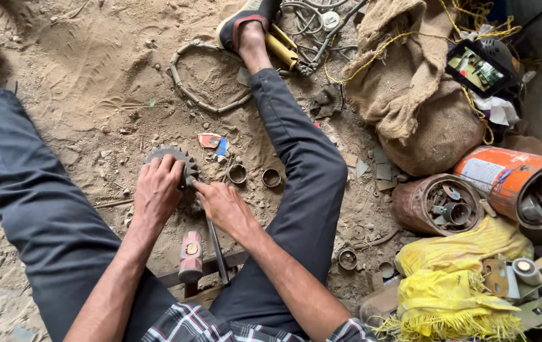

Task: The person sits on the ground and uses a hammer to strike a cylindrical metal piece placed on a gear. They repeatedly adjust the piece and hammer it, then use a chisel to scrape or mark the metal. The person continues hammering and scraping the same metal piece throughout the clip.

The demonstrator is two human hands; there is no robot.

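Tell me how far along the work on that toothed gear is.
Done: two metal rings lie loose on the sand beside the gear. In hand: the left hand covers the gear while the right hand touches its edge. Left: the hammer lies unused between the legs; whether anything remains to be fitted cannot be told.

gear: dull grimy metal | sack: rough burlap | ground: loose sand

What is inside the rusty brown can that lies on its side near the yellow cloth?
The rusty can holds metal parts: rings and short tubes show at its mouth. Anything deeper inside is dark and hidden.
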